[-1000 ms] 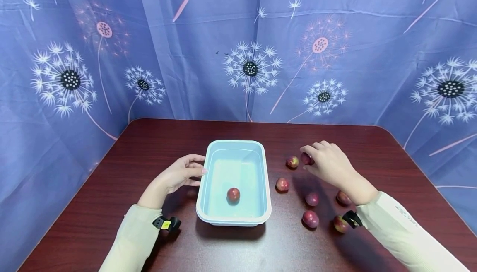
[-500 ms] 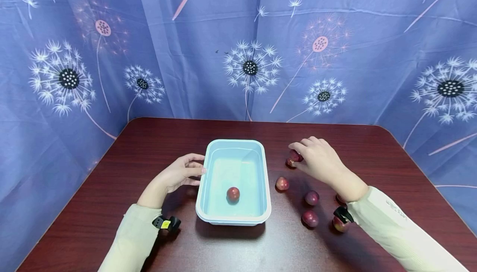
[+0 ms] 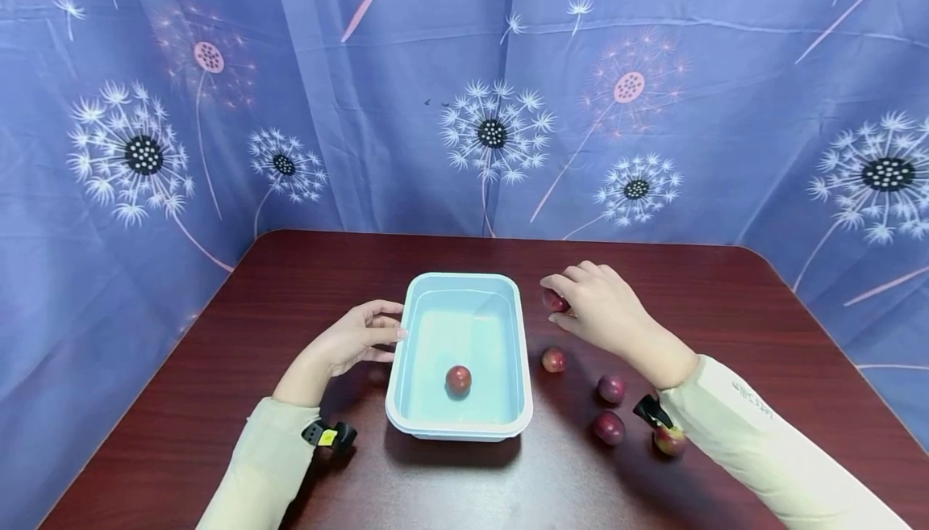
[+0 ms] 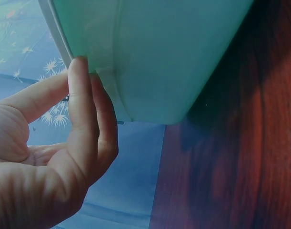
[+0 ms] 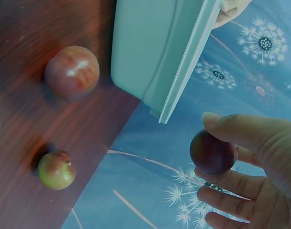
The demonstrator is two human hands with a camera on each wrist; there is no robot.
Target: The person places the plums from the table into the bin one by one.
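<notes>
My right hand (image 3: 601, 304) pinches a dark red plum (image 5: 209, 151) between thumb and fingers, above the table to the right of the light blue plastic tub (image 3: 464, 427). My left hand (image 3: 348, 343) grips the tub's left rim, its thumb tip over the edge and fingers against the outer wall, as the left wrist view (image 4: 81, 114) also shows of the fingers. A single reddish plum (image 3: 458, 380) lies on the tub's floor, toward the near end. In the right wrist view, a yellow-green and red plum (image 5: 57, 170) sits on the table; the right hand hides it in the head view.
On the brown wooden table (image 3: 327, 272), several plums lie right of the tub: one red plum (image 3: 554, 360) near its wall, two darker ones nearer, and a yellowish plum (image 3: 669, 440) beside the right sleeve. A blue dandelion-print curtain (image 3: 392, 143) hangs behind the table.
The right hand has moved left toward the tub with the dark red plum, passing over the yellow-green plum. The left hand and tub have stayed in place.
</notes>
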